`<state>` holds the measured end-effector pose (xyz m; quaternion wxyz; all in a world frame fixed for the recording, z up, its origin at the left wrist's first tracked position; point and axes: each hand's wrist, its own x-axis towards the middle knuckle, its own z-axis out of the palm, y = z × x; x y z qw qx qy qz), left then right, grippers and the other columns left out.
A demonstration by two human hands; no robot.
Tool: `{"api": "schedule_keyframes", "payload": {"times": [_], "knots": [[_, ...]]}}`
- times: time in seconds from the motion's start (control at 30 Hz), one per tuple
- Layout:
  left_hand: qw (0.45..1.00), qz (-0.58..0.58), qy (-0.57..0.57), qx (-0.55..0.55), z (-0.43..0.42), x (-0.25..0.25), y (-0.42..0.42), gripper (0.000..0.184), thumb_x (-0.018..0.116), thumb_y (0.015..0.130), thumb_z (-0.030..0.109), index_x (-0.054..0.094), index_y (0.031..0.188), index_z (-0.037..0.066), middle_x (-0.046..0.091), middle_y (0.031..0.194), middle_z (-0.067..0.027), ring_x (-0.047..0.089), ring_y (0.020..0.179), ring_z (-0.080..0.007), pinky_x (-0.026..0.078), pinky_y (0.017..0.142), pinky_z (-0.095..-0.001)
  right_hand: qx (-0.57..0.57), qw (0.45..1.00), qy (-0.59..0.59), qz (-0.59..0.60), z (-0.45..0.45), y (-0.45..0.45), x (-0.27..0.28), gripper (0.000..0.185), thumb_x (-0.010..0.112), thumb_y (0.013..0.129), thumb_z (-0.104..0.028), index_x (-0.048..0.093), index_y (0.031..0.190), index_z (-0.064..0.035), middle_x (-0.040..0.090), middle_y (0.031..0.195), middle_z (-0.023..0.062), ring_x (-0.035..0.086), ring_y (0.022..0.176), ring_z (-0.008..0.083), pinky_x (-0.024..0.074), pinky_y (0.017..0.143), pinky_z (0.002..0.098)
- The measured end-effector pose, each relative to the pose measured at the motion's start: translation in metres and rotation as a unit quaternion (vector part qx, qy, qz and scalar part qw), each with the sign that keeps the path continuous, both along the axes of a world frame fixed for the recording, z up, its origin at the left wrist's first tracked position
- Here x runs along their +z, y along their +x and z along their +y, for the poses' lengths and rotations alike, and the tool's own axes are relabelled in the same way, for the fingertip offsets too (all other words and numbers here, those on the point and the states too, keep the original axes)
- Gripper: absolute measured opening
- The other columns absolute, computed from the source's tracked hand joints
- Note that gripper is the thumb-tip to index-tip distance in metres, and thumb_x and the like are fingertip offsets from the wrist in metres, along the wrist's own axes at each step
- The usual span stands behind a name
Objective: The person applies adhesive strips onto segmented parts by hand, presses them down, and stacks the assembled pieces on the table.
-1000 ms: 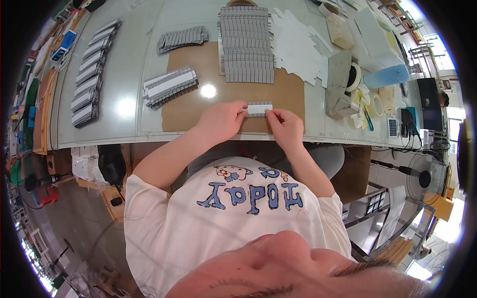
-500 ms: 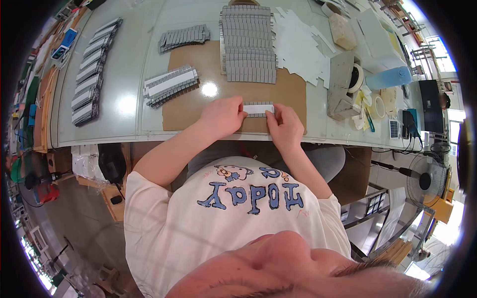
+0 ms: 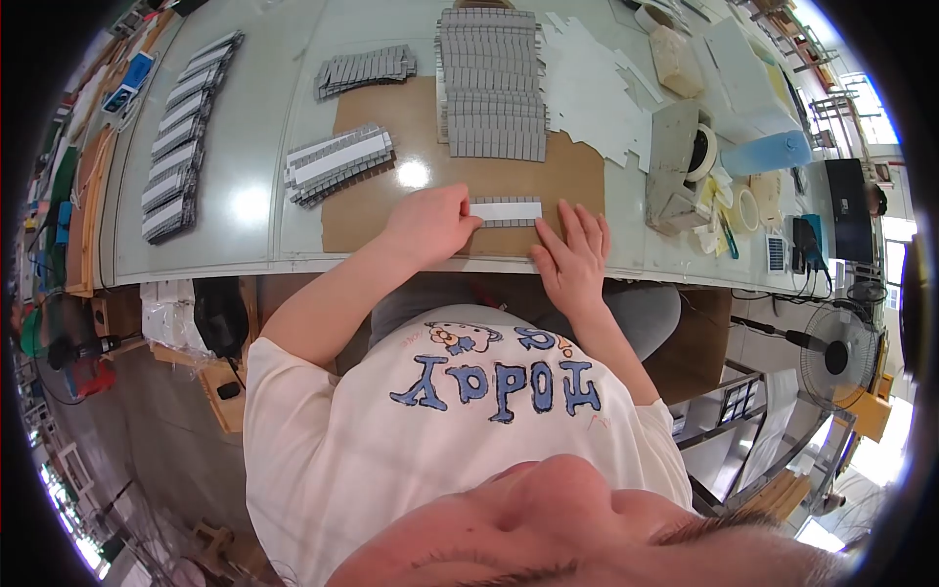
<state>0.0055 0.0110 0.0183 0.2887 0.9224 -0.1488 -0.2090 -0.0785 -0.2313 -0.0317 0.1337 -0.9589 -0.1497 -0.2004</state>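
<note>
A small grey toothed piece with a white strip [image 3: 507, 211] lies on the brown board [image 3: 391, 210] near the table's front edge. My left hand [image 3: 432, 223] pinches its left end. At its right end my right hand [image 3: 575, 249] has its fingers spread, with a fingertip beside the corner of the piece. Up and to the left, a fanned pile of similar pieces with a white strip [image 3: 340, 161] overlaps the board's edge. A large stack of grey pieces [image 3: 492, 88] stands behind the piece.
Another grey pile [image 3: 364, 70] is at the back left, and a long row of striped bundles [image 3: 186, 137] at the far left. White sheets [image 3: 592, 93] lie at the back. On the right are a tape dispenser [image 3: 675, 171], a blue bottle [image 3: 768, 153] and a tape roll [image 3: 743, 210].
My right hand has let go of the right end and spread its fingers. My left hand has shifted slightly left along the piece, uncovering more of it.
</note>
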Motion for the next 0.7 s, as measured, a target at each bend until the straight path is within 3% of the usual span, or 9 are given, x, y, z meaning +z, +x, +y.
{"api": "schedule_keyframes", "payload": {"times": [0.13, 0.23, 0.3, 0.33, 0.4, 0.43, 0.6, 0.7], "knots": [[0.999, -0.01, 0.022, 0.028, 0.038, -0.01, -0.009, 0.022, 0.068, 0.091, 0.028, 0.064, 0.096, 0.007, 0.071, 0.086, -0.0142, 0.069, 0.087, -0.0351, 0.054, 0.079, -0.0458, -0.001, 1.0, 0.004, -0.001, 0.0, 0.001, 0.002, 0.037, 0.068, 0.09, -0.038, 0.074, 0.118, -0.0133, 0.059, 0.139, 0.0145, 0.048, 0.131, 0.0349, 0.0276, 0.116, 0.0553], [0.997, -0.018, -0.016, 0.074, 0.06, -0.021, -0.03, 0.022, 0.072, 0.088, 0.026, 0.062, 0.094, 0.007, 0.069, 0.082, -0.0121, 0.068, 0.08, -0.034, 0.052, 0.07, -0.0442, 0.003, 1.0, 0.019, -0.001, 0.0, 0.0, 0.001, 0.037, 0.069, 0.09, -0.037, 0.074, 0.118, -0.0122, 0.058, 0.139, 0.0145, 0.048, 0.131, 0.035, 0.028, 0.115, 0.0556], [0.971, -0.212, -0.09, 0.062, 0.063, -0.037, -0.045, 0.028, 0.073, 0.085, 0.025, 0.062, 0.105, 0.009, 0.067, 0.109, -0.0116, 0.064, 0.099, -0.033, 0.051, 0.083, -0.0455, 0.006, 1.0, 0.03, -0.004, 0.004, 0.002, 0.003, 0.038, 0.069, 0.09, -0.037, 0.073, 0.118, -0.0114, 0.058, 0.139, 0.0147, 0.048, 0.131, 0.0352, 0.0284, 0.115, 0.0558], [0.971, -0.212, -0.09, 0.063, 0.062, -0.041, -0.05, 0.028, 0.073, 0.085, 0.025, 0.062, 0.105, 0.009, 0.067, 0.109, -0.0116, 0.064, 0.099, -0.033, 0.051, 0.083, -0.0455, 0.019, 0.999, 0.037, -0.004, 0.009, 0.003, 0.005, 0.038, 0.07, 0.09, -0.036, 0.072, 0.119, -0.0108, 0.058, 0.139, 0.015, 0.048, 0.13, 0.0354, 0.0289, 0.114, 0.056], [0.916, -0.391, -0.078, -0.044, 0.052, -0.042, -0.057, 0.042, 0.077, 0.079, 0.024, 0.063, 0.117, 0.012, 0.058, 0.126, -0.0103, 0.056, 0.115, -0.0312, 0.046, 0.092, -0.0458, 0.056, 0.998, 0.039, 0.007, 0.022, 0.006, 0.011, 0.039, 0.071, 0.089, -0.034, 0.071, 0.12, -0.01, 0.057, 0.138, 0.0154, 0.049, 0.13, 0.0359, 0.0297, 0.114, 0.0561], [0.926, -0.365, -0.07, -0.067, 0.051, -0.051, -0.059, 0.057, 0.078, 0.078, 0.03, 0.061, 0.131, 0.015, 0.051, 0.136, -0.0099, 0.048, 0.125, -0.0302, 0.04, 0.101, -0.0464, 0.079, 0.996, 0.034, 0.016, 0.031, 0.007, 0.013, 0.04, 0.072, 0.088, -0.033, 0.07, 0.12, -0.0099, 0.057, 0.138, 0.0156, 0.049, 0.129, 0.036, 0.03, 0.114, 0.0561], [0.922, -0.374, -0.025, -0.097, 0.043, -0.053, -0.061, 0.065, 0.078, 0.078, 0.041, 0.06, 0.135, 0.015, 0.05, 0.14, -0.0108, 0.046, 0.129, -0.0308, 0.037, 0.104, -0.0479, 0.12, 0.992, 0.013, 0.049, 0.052, 0.012, 0.014, 0.044, 0.073, 0.086, -0.034, 0.069, 0.123, -0.0124, 0.055, 0.14, 0.0148, 0.049, 0.13, 0.0358, 0.03, 0.115, 0.055], [0.931, -0.35, -0.008, -0.1, 0.047, -0.054, -0.061, 0.07, 0.076, 0.079, 0.047, 0.057, 0.138, 0.015, 0.049, 0.143, -0.0119, 0.044, 0.131, -0.0321, 0.036, 0.106, -0.0498, 0.045, 0.999, -0.022, 0.022, 0.028, 0.009, 0.011, 0.034, 0.073, 0.085, -0.031, 0.069, 0.112, -0.0112, 0.057, 0.134, 0.0143, 0.051, 0.124, 0.0358, 0.0334, 0.111, 0.0545]]}}
